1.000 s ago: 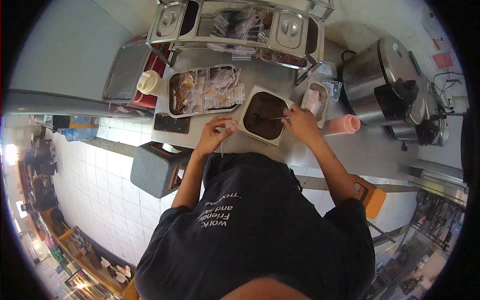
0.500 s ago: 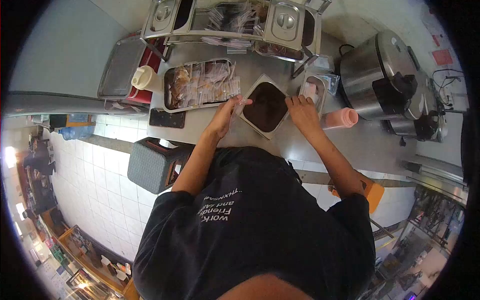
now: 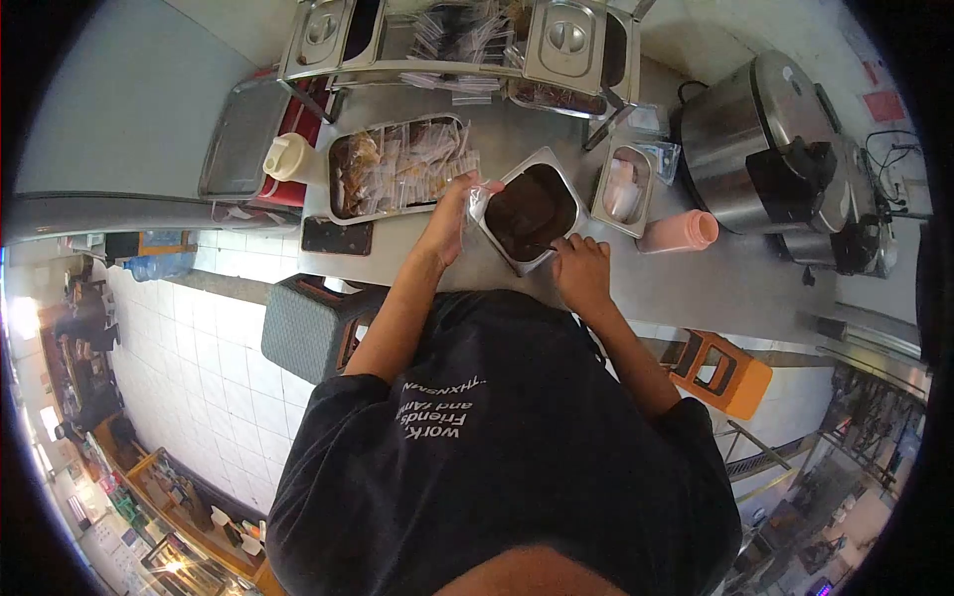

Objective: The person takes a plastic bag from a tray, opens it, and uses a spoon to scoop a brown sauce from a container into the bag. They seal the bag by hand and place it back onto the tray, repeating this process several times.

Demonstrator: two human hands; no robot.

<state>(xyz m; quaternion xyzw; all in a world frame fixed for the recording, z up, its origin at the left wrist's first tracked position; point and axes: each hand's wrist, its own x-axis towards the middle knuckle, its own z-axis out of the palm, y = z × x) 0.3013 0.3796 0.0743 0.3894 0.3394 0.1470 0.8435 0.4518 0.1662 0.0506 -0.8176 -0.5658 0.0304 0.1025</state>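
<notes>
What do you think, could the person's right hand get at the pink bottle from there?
Probably yes: the right hand is near the pink bottle, and nothing seems to stand between them. Its grip looks busy with a thin utensil at the steel pan, though.

The right hand [image 3: 581,276] conceals most of the thin utensil [image 3: 543,246]; its type is not identifiable. The contents of the clear bag [image 3: 478,204] at the left hand [image 3: 455,217] are not discernible. Overlapping packets [image 3: 407,169] obscure one another. The top edge crops the metal rack [image 3: 427,71]. Folds interrupt the shirt lettering [image 3: 435,409].
</notes>
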